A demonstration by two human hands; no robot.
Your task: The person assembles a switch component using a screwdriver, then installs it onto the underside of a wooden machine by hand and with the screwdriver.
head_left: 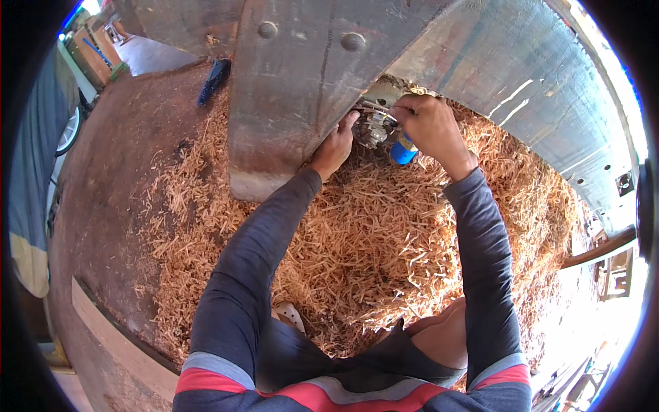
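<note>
A greasy metal mechanism with stacked, ridged parts sits under the dark machine housing, between my two hands. My left hand is at its left side, beside the housing's edge; the thumb tip reaches the metal and the other fingers are mostly hidden. From the right, my right hand reaches in with thumb and forefinger pinched at the mechanism's upper right. What lies in that pinch is too small to make out. Just below the right hand is a blue cylindrical piece with a yellowish band; I cannot tell if the hand touches it.
Large metal panels with rivets overhang the work. Wood shavings cover the ground below and around my legs. A dark blue object stands at the left panel's edge. Lower left lies a wooden board; a draped cover hangs far left.
</note>
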